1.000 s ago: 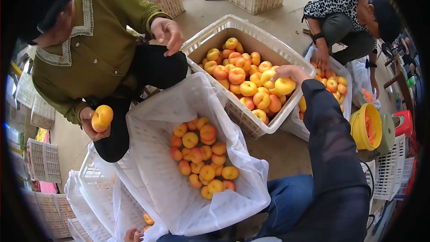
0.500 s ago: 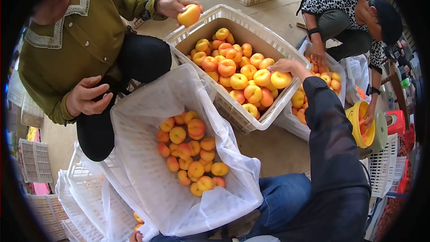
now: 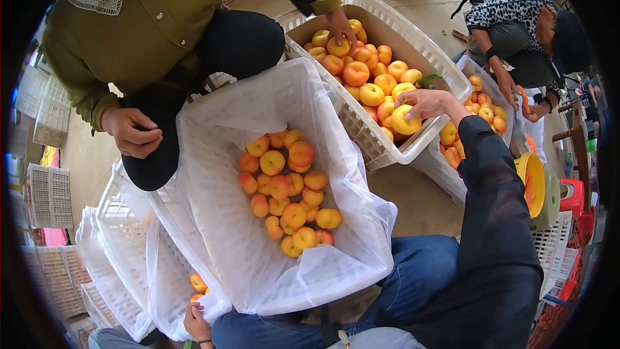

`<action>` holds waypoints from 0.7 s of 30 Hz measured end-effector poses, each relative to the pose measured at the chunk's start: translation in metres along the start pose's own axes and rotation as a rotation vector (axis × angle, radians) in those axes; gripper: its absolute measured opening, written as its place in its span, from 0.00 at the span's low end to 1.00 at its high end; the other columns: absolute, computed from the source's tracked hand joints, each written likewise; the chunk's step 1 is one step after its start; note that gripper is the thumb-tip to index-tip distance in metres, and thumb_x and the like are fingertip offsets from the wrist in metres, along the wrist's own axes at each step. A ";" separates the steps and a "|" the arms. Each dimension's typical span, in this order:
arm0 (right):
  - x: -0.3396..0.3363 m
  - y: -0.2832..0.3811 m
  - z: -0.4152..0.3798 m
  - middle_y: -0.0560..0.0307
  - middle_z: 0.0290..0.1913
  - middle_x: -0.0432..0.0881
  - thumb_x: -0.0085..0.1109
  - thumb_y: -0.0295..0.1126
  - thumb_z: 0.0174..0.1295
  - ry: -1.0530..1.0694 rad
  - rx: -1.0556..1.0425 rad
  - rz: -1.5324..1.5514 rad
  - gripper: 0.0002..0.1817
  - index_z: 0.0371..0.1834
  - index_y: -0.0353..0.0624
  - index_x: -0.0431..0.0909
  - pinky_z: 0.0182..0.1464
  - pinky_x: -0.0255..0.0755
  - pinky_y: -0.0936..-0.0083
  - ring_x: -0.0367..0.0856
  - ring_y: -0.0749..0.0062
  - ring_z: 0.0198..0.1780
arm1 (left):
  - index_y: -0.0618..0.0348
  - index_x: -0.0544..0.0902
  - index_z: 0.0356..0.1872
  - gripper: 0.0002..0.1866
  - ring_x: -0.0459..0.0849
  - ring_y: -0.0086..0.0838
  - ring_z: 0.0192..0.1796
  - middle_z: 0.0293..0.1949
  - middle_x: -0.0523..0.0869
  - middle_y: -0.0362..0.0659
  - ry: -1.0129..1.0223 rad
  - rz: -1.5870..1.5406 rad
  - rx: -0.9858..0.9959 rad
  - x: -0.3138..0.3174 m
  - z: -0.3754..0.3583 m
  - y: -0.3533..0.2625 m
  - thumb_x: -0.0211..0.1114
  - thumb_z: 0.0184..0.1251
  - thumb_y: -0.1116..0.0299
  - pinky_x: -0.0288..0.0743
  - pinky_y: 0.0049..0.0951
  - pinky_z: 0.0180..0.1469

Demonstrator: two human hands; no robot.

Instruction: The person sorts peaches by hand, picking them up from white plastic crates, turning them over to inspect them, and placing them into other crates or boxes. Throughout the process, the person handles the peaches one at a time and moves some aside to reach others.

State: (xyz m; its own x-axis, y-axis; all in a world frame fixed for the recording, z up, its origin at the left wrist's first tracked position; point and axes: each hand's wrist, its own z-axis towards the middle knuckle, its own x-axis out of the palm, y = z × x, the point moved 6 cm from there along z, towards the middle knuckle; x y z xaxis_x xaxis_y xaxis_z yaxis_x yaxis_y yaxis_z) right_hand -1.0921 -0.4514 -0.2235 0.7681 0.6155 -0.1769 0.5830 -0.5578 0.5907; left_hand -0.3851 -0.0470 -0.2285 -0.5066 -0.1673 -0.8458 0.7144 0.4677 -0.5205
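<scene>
My right hand (image 3: 423,102) is closed around a yellow peach (image 3: 405,120), at the near right end of a white plastic crate (image 3: 423,32) heaped with yellow-orange peaches. Nearer to me stands a crate lined with a white mesh bag (image 3: 213,220), with a layer of peaches (image 3: 279,187) at its bottom. My left hand cannot be made out. A small hand with a wristband (image 3: 196,323) shows at the lower left, by a bag edge; it looks like another person's.
A person in an olive shirt (image 3: 174,13) faces me, one hand on a peach (image 3: 338,46) in the heaped crate. Another in a spotted top (image 3: 510,19) bends over a peach-filled bag (image 3: 484,103) near a yellow bucket (image 3: 531,184). Lined crates (image 3: 123,232) stand left.
My right hand has closed on a peach. The olive-shirted person's hand has gone from holding a peach above the crate's edge to inside it. The view has shifted.
</scene>
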 end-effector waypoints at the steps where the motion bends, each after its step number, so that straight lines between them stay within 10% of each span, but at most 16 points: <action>1: 0.010 0.001 0.002 0.65 0.48 0.71 0.67 0.22 0.46 0.108 -0.041 0.015 0.28 0.52 0.46 0.68 0.50 0.72 0.74 0.70 0.75 0.49 | 0.64 0.80 0.38 0.11 0.83 0.27 0.30 0.29 0.85 0.44 0.008 -0.002 -0.051 0.000 -0.003 -0.006 0.50 0.68 0.69 0.76 0.27 0.34; 7: 0.032 0.017 0.012 0.57 0.52 0.74 0.58 0.15 0.42 0.138 0.060 -0.355 0.27 0.49 0.42 0.67 0.42 0.75 0.75 0.73 0.72 0.48 | 0.53 0.82 0.34 0.11 0.83 0.37 0.32 0.27 0.85 0.40 -0.110 0.169 -0.152 -0.006 -0.009 -0.032 0.51 0.65 0.64 0.74 0.37 0.35; 8: 0.020 0.013 0.027 0.55 0.52 0.74 0.57 0.13 0.39 0.261 -0.454 -0.813 0.28 0.48 0.42 0.68 0.36 0.79 0.74 0.75 0.70 0.50 | 0.55 0.83 0.35 0.12 0.84 0.33 0.33 0.28 0.86 0.40 -0.078 0.161 -0.129 -0.009 -0.008 -0.034 0.51 0.65 0.63 0.75 0.32 0.36; 9: 0.028 0.018 0.016 0.53 0.52 0.74 0.57 0.11 0.35 0.066 -0.018 -0.358 0.30 0.48 0.41 0.69 0.32 0.82 0.70 0.76 0.64 0.51 | 0.56 0.83 0.36 0.12 0.85 0.33 0.33 0.29 0.86 0.41 0.000 0.199 -0.143 -0.007 -0.007 -0.027 0.53 0.65 0.63 0.75 0.32 0.37; 13: 0.057 0.030 0.004 0.50 0.55 0.74 0.59 0.12 0.36 -0.092 0.043 -0.541 0.34 0.54 0.37 0.69 0.40 0.81 0.65 0.76 0.57 0.53 | 0.61 0.82 0.39 0.12 0.85 0.33 0.31 0.29 0.86 0.48 0.132 -0.076 -0.204 -0.044 0.033 0.002 0.62 0.59 0.64 0.78 0.30 0.37; 15: 0.025 0.009 0.031 0.49 0.56 0.75 0.59 0.13 0.41 -0.124 -0.427 -1.050 0.30 0.54 0.36 0.71 0.49 0.75 0.68 0.76 0.60 0.54 | 0.61 0.81 0.41 0.14 0.85 0.35 0.35 0.32 0.86 0.47 0.178 0.152 -0.195 -0.060 0.069 0.015 0.63 0.57 0.64 0.77 0.32 0.40; 18: -0.002 -0.022 0.049 0.49 0.54 0.77 0.56 0.13 0.44 -0.259 -0.333 -0.311 0.26 0.52 0.35 0.74 0.54 0.68 0.71 0.76 0.62 0.54 | 0.59 0.78 0.48 0.19 0.83 0.38 0.44 0.39 0.85 0.47 0.450 0.348 -0.184 -0.021 0.121 0.052 0.64 0.54 0.66 0.75 0.36 0.47; 19: 0.038 0.016 0.018 0.52 0.55 0.76 0.53 0.13 0.49 -0.243 -0.429 -0.821 0.27 0.57 0.37 0.71 0.54 0.68 0.72 0.76 0.64 0.54 | 0.58 0.76 0.51 0.21 0.82 0.40 0.48 0.43 0.84 0.48 0.565 0.400 -0.172 0.000 0.132 0.059 0.64 0.53 0.67 0.74 0.37 0.50; 21: 0.032 0.001 0.015 0.54 0.56 0.75 0.51 0.14 0.51 -0.215 -0.353 -0.525 0.27 0.59 0.37 0.69 0.54 0.68 0.73 0.75 0.66 0.55 | 0.57 0.75 0.54 0.23 0.80 0.41 0.51 0.47 0.82 0.49 0.732 0.525 -0.114 0.041 0.148 0.072 0.63 0.54 0.69 0.74 0.38 0.51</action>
State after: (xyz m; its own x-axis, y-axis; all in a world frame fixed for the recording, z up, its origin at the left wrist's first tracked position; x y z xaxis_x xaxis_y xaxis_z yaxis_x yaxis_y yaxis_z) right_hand -1.0627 -0.4406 -0.2409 0.4627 0.6105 -0.6429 0.8005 0.0239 0.5988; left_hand -0.2825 -0.1486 -0.3178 -0.3374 0.6665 -0.6648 0.9076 0.4177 -0.0419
